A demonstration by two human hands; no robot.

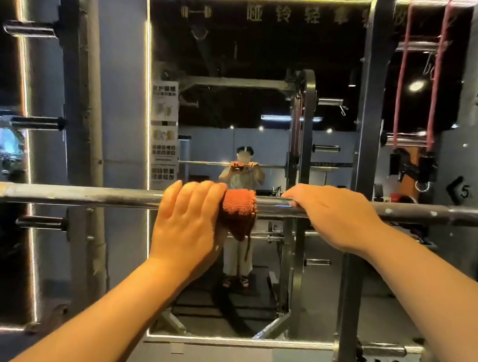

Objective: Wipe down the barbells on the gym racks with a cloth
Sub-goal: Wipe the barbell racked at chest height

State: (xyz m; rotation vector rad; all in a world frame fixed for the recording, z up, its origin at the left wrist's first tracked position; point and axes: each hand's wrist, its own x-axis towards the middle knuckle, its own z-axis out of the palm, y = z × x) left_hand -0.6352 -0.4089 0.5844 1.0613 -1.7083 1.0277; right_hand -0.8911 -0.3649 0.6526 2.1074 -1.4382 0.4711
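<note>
From the head view, the barbell (74,193) lies level across the rack, in front of a wall mirror (250,58). The left hand (188,219) curls over the barbell's middle, clamping a rust-orange cloth (238,208) around the shaft. The wrapped grip probably lets the fabric rub the whole circumference in a sliding stroke. A loose tail hangs below the barbell. Just beside the cloth, the right hand (332,213) hooks its fingers over the bare shaft, likely to stop the barbell from rolling. A rack upright (372,107) stands behind the barbell near that hand.
</note>
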